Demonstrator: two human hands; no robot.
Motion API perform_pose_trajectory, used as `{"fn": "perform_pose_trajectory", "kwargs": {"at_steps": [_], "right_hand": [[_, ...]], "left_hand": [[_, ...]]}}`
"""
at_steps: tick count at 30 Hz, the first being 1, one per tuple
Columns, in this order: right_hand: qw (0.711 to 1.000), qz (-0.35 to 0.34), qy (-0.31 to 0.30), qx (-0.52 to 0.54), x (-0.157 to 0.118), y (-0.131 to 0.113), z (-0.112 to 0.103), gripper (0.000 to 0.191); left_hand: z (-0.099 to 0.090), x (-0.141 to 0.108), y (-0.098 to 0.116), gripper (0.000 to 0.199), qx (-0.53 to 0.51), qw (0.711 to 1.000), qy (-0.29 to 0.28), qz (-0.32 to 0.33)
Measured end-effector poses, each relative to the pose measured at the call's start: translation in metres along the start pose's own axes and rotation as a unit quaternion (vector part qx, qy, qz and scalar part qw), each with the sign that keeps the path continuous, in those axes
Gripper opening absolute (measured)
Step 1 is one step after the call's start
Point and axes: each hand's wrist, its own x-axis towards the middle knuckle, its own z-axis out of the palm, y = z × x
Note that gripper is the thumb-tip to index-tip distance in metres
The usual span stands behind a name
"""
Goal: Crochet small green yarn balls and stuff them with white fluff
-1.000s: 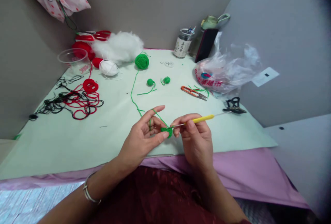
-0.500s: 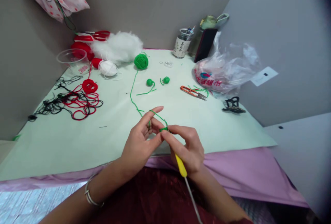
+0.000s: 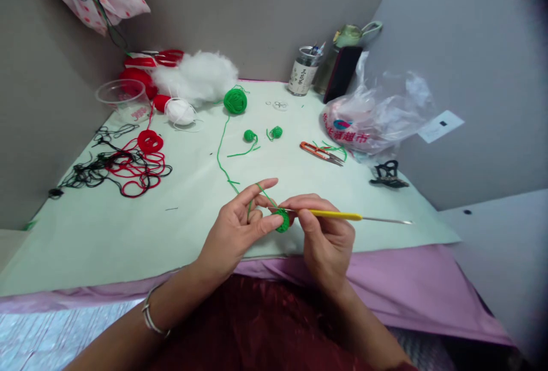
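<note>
My left hand pinches a small round green crochet piece between thumb and fingers. Green yarn runs from the green yarn ball to this hand and passes over its raised index finger. In my right hand is a crochet hook with a yellow handle, held almost level. Its thin tip lies at the top edge of the green piece, and the other metal end points right. Two small green crocheted balls, one on the left and one on the right, lie beyond my hands.
Orange thread snips lie right of centre beside green yarn scraps. A plastic bag and a black claw clip are at the right. Tangled black and red yarn, white stuffing and a clear cup occupy the left.
The hook has swung from pointing down toward my body to lying nearly level, pointing right. The green piece has turned, so its round face now shows.
</note>
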Motion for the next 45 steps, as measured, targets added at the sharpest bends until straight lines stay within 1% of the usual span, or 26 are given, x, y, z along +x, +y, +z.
{"fn": "perform_pose_trajectory", "kwargs": {"at_steps": [2, 4, 5, 6, 7, 9, 11, 13, 15, 17, 19, 22, 26, 30, 32, 35, 38, 40, 42, 44, 45], "right_hand": [[0.991, -0.078, -0.018, -0.106, -0.004, -0.001, -0.002, 0.023], [0.971, -0.150, -0.032, -0.185, -0.006, -0.001, -0.004, 0.030], [0.968, -0.162, -0.025, -0.191, -0.006, -0.001, -0.005, 0.031], [0.974, -0.153, -0.006, -0.170, -0.005, -0.001, -0.005, 0.030], [0.984, -0.124, 0.019, -0.123, -0.003, -0.001, -0.005, 0.027], [0.998, -0.032, 0.058, 0.009, 0.001, -0.001, -0.005, 0.022], [0.991, 0.048, 0.053, 0.115, 0.004, 0.000, -0.003, 0.019], [0.986, 0.091, 0.020, 0.140, 0.004, 0.001, -0.002, 0.016], [0.985, 0.111, 0.004, 0.133, 0.004, 0.003, -0.002, 0.014], [0.979, 0.130, 0.006, 0.154, 0.003, 0.005, -0.002, 0.014], [0.968, 0.155, 0.011, 0.198, 0.004, 0.005, -0.002, 0.013], [0.952, 0.184, 0.010, 0.246, 0.007, 0.002, -0.002, 0.014], [0.948, 0.185, -0.002, 0.258, 0.010, 0.000, -0.002, 0.015], [0.958, 0.156, -0.026, 0.240, 0.009, 0.002, -0.005, 0.016], [0.967, 0.131, -0.038, 0.214, 0.007, 0.002, -0.007, 0.016], [0.988, 0.072, -0.047, 0.131, 0.005, -0.001, -0.011, 0.018], [0.997, -0.020, -0.078, 0.008, 0.004, -0.007, -0.014, 0.020], [0.985, -0.103, -0.107, -0.086, 0.003, -0.009, -0.014, 0.022], [0.963, -0.180, -0.111, -0.165, 0.001, -0.008, -0.012, 0.023], [0.948, -0.222, -0.095, -0.206, -0.001, -0.004, -0.010, 0.026], [0.949, -0.223, -0.085, -0.205, -0.002, -0.002, -0.009, 0.027]], "left_hand": [[0.001, 0.000, 0.000, 0.061, -0.020, 1.000, 0.004, -0.014], [0.001, 0.000, 0.002, 0.058, -0.071, 0.995, -0.023, -0.066], [0.000, 0.001, 0.004, 0.054, -0.099, 0.990, -0.039, -0.096], [0.000, 0.001, 0.006, 0.049, -0.123, 0.984, -0.052, -0.120], [-0.001, 0.002, 0.008, 0.044, -0.140, 0.980, -0.060, -0.131], [-0.002, 0.003, 0.010, 0.039, -0.150, 0.979, -0.064, -0.122], [-0.002, 0.003, 0.009, 0.039, -0.125, 0.986, -0.063, -0.094], [-0.002, 0.002, 0.006, 0.040, -0.074, 0.994, -0.057, -0.055], [-0.004, 0.002, 0.002, 0.040, -0.013, 0.998, -0.053, -0.016], [-0.006, 0.002, -0.001, 0.042, 0.027, 0.998, -0.057, 0.005], [-0.008, 0.001, -0.002, 0.045, 0.040, 0.997, -0.059, 0.007], [-0.008, 0.001, -0.001, 0.048, 0.052, 0.998, -0.045, 0.012], [-0.006, 0.000, 0.004, 0.049, 0.095, 0.995, -0.034, 0.026], [-0.006, -0.001, 0.006, 0.048, 0.129, 0.990, -0.036, 0.038], [-0.007, -0.002, 0.006, 0.047, 0.154, 0.986, -0.034, 0.052], [-0.007, -0.002, 0.004, 0.047, 0.214, 0.972, -0.019, 0.090], [-0.008, -0.001, 0.001, 0.045, 0.289, 0.944, -0.004, 0.162], [-0.008, 0.001, -0.002, 0.042, 0.331, 0.920, -0.001, 0.208], [-0.009, 0.001, -0.004, 0.040, 0.346, 0.910, 0.002, 0.229], [-0.009, 0.000, -0.004, 0.038, 0.319, 0.922, 0.004, 0.221], [-0.008, -0.001, -0.004, 0.038, 0.295, 0.933, 0.003, 0.207]]}}
